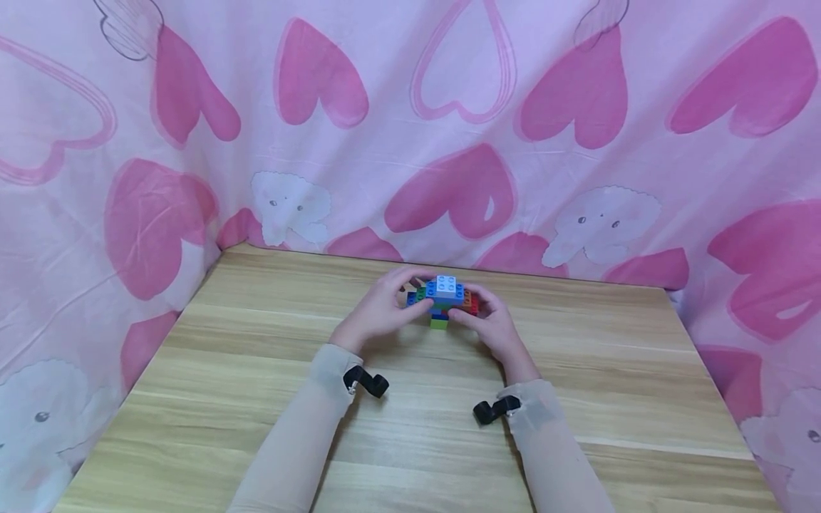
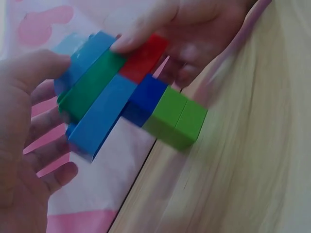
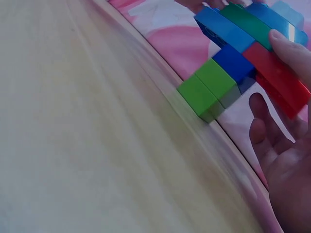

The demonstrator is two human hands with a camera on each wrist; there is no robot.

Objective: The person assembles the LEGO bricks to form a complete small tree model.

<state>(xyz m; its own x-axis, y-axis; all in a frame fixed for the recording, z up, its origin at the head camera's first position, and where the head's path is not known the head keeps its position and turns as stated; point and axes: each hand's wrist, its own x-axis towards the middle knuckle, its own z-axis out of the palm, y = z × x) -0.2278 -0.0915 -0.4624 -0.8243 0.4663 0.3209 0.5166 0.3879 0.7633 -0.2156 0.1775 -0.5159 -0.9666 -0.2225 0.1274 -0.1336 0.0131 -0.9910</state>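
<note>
Near the far side of the table both hands hold a model of toy building bricks. A pale white-looking brick [image 1: 445,286] tops it, over a blue layer. Below come a green brick [image 2: 92,87], a lighter blue brick and a red brick [image 3: 282,77] side by side, then a dark blue brick [image 3: 234,63] and light green bricks [image 2: 177,116] at the bottom. My left hand [image 1: 381,306] grips the left side, thumb in front and fingers behind. On the other side my right hand [image 1: 494,328] holds it, thumb near the green and red bricks. Whether the base touches the table cannot be told.
The wooden table [image 1: 410,442] reaches back to a pink curtain [image 1: 385,157] with hearts, which hangs behind it and along its sides. Black wrist mounts [image 1: 367,382] are on both sleeves.
</note>
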